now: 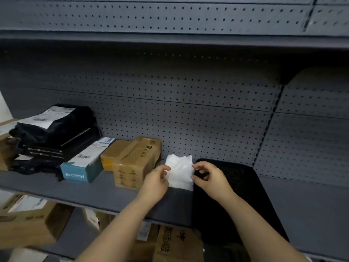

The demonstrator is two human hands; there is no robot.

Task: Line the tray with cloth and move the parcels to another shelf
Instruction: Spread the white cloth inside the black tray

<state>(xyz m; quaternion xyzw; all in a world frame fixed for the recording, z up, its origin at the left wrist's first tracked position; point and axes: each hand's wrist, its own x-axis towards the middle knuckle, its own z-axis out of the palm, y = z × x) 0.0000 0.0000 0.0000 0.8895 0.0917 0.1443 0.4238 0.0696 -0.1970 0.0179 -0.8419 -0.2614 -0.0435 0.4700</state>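
Both hands pinch the crumpled white cloth (180,172) upright over the grey metal shelf (94,193): left hand (157,179) on its left edge, right hand (206,177) on its right, probably to spread it flat. The black rectangular tray (243,186) lies just right, overhanging the shelf lip, with open shelf beyond. The brown cardboard parcel (132,163) crowds the cloth's left side

A crumpled white cloth (180,172) stands between brown cardboard parcels (132,161) and a black tray (245,186).
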